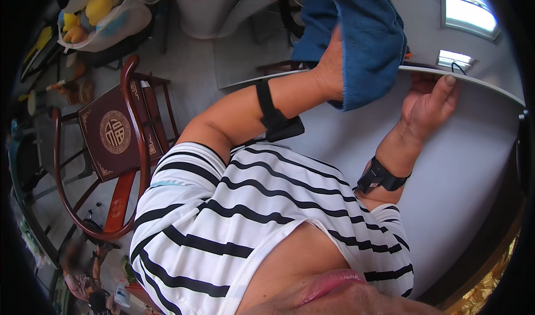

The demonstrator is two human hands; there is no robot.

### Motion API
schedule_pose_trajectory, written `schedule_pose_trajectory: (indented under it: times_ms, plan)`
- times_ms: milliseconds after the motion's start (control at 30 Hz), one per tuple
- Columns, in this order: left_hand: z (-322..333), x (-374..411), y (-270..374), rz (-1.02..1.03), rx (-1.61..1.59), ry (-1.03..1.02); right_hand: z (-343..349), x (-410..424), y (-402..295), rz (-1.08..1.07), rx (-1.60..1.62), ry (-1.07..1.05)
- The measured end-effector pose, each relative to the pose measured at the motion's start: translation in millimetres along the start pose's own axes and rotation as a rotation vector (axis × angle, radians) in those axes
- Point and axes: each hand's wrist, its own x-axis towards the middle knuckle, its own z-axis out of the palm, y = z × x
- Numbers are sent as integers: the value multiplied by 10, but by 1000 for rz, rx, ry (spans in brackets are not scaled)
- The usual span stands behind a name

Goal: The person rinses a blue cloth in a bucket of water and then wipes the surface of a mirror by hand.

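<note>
A blue cloth (370,52) is wrapped over my left hand (333,70), whose fingers are mostly hidden in its folds. It lies over the thin pale edge (489,85) of a large glossy panel or tabletop, at the top of the view. Farther right, my right hand (430,97) is at the same edge with its palm turned up; the thumb points towards the rim and the fingertips are partly hidden there. A black strap (269,106) with a dark device circles my left forearm, and another strapped device (376,178) is on my right forearm.
A wooden armchair (144,148) with a patterned maroon cushion (115,131) stands at the left. Behind it is a translucent tub (98,41) of soft toys. A white cylindrical object (205,18) is at the top. Another person (85,279) is at the lower left.
</note>
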Motion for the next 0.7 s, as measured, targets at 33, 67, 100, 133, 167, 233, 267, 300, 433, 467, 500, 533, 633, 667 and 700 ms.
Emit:
schedule_pose_trajectory:
  times_ms: [33,67,100,133,167,233,267,300,433,467,500,533,633,667,700]
  plan:
    - [34,-63,-84,52,128,-11,5,-5,18,3,12,-7]
    - [72,-125,-221,107,259,-23,20,2,17,6,29,-14]
    - [95,-179,-316,163,384,-37,25,7,13,6,40,-18]
    - [29,-233,-349,108,293,-92,16,9,-4,6,43,-14]
    - [23,-325,-465,67,269,-112,-6,10,-4,7,45,-18]
    - [-90,-621,-670,-39,141,-132,-33,16,18,4,53,-32]
    - [-161,-702,-703,-125,214,-216,-38,14,24,4,48,-27]
    - [-202,-869,-869,-185,293,-292,-25,23,26,0,51,-30]
    - [-296,-1634,-1485,-298,350,-384,-3,26,42,-13,56,-22]
    - [-326,-1790,-1535,-450,196,-363,19,42,45,-16,67,-27]
    - [-316,-1787,-1520,-336,279,-349,19,48,54,-19,71,-28]
    - [-291,-1780,-1499,-220,360,-334,19,51,64,-21,74,-29]
    - [-214,-1352,-1125,-9,344,-240,44,56,66,-32,60,-9]
    - [-176,-1077,-891,37,296,-200,60,51,60,-35,51,-2]
    - [-115,-847,-677,21,295,-193,80,48,60,-35,62,6]
